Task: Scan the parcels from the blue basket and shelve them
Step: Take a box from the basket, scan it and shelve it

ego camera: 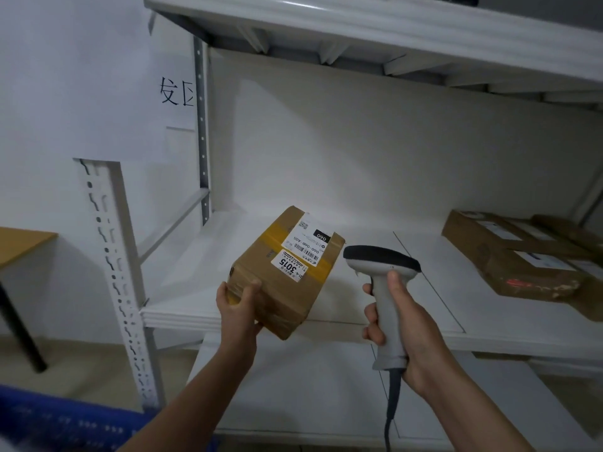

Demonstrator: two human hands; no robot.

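Now, L hand (236, 308) w/ fingers (224, 290) curled round parcel (287, 275) corner; R hand (408, 327) fingers (372, 334) wrapped round scanner (380, 267) grip.

A brown cardboard parcel (287, 272) is held tilted at the near left part of the white shelf (440, 288), one corner pointing far; whether it touches the board cannot be told. A yellow tape band crosses its top, and two white barcode labels face up, one reading 3015. The left hand (236, 308) grips its near left corner. Just right of it, the right hand (404, 327) grips the upright handle of a pale grey scanner (381, 265), whose dark-topped head points left at the parcel, cable hanging down. Flat brown labelled parcels (522, 259) lie on the shelf's far right. The blue basket (65, 422) shows partly at near left
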